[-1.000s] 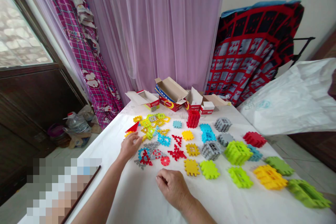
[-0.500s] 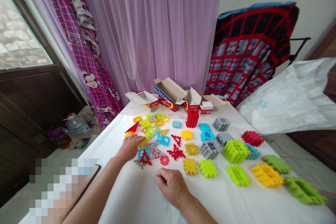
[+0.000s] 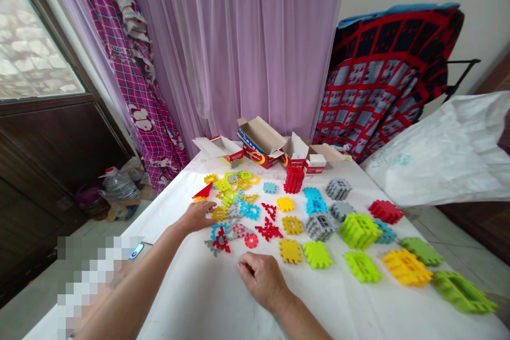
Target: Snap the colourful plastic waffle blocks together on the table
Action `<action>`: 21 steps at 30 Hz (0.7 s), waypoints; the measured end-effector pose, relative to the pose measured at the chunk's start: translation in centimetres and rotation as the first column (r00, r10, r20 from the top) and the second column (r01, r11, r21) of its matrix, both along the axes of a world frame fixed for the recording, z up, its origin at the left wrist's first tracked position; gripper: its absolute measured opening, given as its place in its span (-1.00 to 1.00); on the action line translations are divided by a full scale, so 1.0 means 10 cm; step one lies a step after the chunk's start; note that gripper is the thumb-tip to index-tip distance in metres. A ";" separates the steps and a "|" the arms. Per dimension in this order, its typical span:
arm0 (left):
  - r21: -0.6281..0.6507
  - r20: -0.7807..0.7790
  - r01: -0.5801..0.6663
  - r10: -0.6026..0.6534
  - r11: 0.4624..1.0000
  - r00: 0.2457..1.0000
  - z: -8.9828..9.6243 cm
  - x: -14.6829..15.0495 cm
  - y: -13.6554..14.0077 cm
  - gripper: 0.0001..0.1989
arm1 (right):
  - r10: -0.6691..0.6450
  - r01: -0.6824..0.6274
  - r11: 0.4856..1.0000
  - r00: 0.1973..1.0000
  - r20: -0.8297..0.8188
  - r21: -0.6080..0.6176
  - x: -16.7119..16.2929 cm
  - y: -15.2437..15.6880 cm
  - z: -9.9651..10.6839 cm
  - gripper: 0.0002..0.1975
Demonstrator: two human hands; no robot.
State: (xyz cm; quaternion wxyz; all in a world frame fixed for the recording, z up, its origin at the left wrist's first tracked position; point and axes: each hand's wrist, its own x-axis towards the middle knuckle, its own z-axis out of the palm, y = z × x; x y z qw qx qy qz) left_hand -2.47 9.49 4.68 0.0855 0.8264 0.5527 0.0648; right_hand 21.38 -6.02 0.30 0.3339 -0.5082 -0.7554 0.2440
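My left hand [image 3: 198, 217] is at the left edge of a loose spread of plastic interlocking tiles, its fingertips and thumb parted beside a yellow window tile [image 3: 220, 213]. Whether they touch that tile I cannot tell. Just behind the hand lies a red triangular piece [image 3: 204, 191]. Blue window tiles [image 3: 249, 210], a red triangle frame [image 3: 221, 241] and grey pieces [image 3: 234, 211] lie to its right. My right hand [image 3: 261, 279] rests on the cloth in a loose fist, with nothing visible in it, in front of a round red piece [image 3: 251, 240].
Sorted tiles stand on the right, among them a lime stack [image 3: 359, 231], a yellow stack [image 3: 407, 266] and a red stack [image 3: 294, 180]. Opened cartons [image 3: 261, 156] line the back of the white-covered table [image 3: 191, 297]. A white plastic bag [image 3: 434, 154] hangs at the right edge.
My left hand has drawn back slightly, its fingers more bent, and uncovers the yellow window tile. My right hand stays in a loose fist. The view has shifted a little.
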 end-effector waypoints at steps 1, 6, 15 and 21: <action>0.004 0.012 -0.005 0.005 1.000 1.000 -0.01 0.00 -0.01 -0.60 | 0.001 -0.001 1.000 1.000 0.000 -0.001 0.00 0.00 0.00 -0.78; 0.028 0.086 -0.037 0.034 0.999 0.996 -0.03 0.01 -0.06 -0.68 | -0.011 0.011 1.000 1.000 0.009 -0.007 -0.01 -0.01 0.02 -0.77; 0.137 0.427 -0.104 0.036 0.985 0.904 -0.06 0.21 -0.29 -0.56 | 0.002 -0.002 1.000 1.000 -0.028 -0.005 0.00 -0.01 0.02 -0.77; 0.128 0.606 -0.132 0.028 0.983 0.795 -0.25 0.62 -0.64 -0.57 | -0.125 0.103 0.991 0.933 -0.337 -0.081 0.00 0.07 -0.06 -0.74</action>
